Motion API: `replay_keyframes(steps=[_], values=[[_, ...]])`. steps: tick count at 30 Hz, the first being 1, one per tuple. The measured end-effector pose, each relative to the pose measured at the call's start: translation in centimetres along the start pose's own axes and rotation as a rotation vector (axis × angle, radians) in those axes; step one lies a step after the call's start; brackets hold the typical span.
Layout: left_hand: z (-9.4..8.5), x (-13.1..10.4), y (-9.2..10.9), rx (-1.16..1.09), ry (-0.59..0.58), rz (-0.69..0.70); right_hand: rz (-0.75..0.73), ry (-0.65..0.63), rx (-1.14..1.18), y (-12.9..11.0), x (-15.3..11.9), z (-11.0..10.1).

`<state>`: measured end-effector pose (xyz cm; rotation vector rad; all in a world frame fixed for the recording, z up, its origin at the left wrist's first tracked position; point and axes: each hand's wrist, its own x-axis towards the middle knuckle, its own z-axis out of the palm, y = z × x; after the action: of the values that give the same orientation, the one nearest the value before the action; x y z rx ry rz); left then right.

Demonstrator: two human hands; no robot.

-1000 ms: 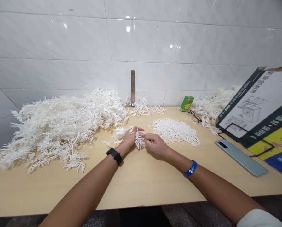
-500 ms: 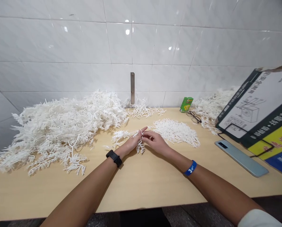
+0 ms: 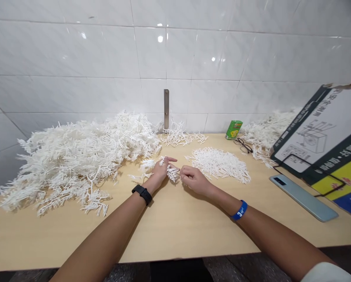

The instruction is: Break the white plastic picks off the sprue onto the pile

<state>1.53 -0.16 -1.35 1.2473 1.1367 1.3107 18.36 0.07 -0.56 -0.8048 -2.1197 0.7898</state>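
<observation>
My left hand [image 3: 160, 172] is closed round a white branched plastic piece [image 3: 172, 173], whose twigs stick out between thumb and fingers. Just right of it, my right hand [image 3: 194, 180] has its fingers curled in a pinch at the piece's edge; whatever lies between the fingertips is too small to make out. Behind my right hand spreads a flat heap of short white pieces [image 3: 220, 164]. A large pile of white branched pieces [image 3: 90, 145] rises on the left, and a few loose branches [image 3: 146, 166] lie beside my left hand.
At the back, a small white cluster [image 3: 178, 136] lies below a metal bracket [image 3: 166, 109]. To the right are a green box [image 3: 233, 130], glasses [image 3: 243, 146], another white pile [image 3: 269, 127], a phone [image 3: 303, 197] and a large printed carton [image 3: 319, 137] on the wooden table [image 3: 163, 235].
My hands have drawn slightly apart, the left one moving a little left. The right fingers have curled tighter. The view has shifted slightly.
</observation>
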Motion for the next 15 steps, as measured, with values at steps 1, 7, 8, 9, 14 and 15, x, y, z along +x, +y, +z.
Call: replay_keyframes(steps=[1,7,8,9,14,15], values=[[-0.1,0.0,0.2,-0.056,-0.015,-0.025,0.004,0.031,-0.053,0.2,0.0,-0.2],[0.5,-0.5,0.9,-0.137,-0.222,-0.085,0.033,0.324,-0.435,2.2,0.5,-2.1],[0.6,-0.6,1.0,-0.117,-0.246,-0.08,0.039,0.322,-0.419,2.2,0.5,-2.2],[0.7,-0.7,1.0,-0.1,-0.268,-0.072,0.047,0.291,-0.368,2.1,0.5,-2.1],[0.5,-1.1,1.2,-0.042,-0.333,-0.055,0.042,0.032,-0.047,0.2,0.5,-0.5],[0.5,-1.2,1.2,-0.026,-0.345,-0.056,0.036,0.014,-0.031,0.0,0.5,-0.2]])
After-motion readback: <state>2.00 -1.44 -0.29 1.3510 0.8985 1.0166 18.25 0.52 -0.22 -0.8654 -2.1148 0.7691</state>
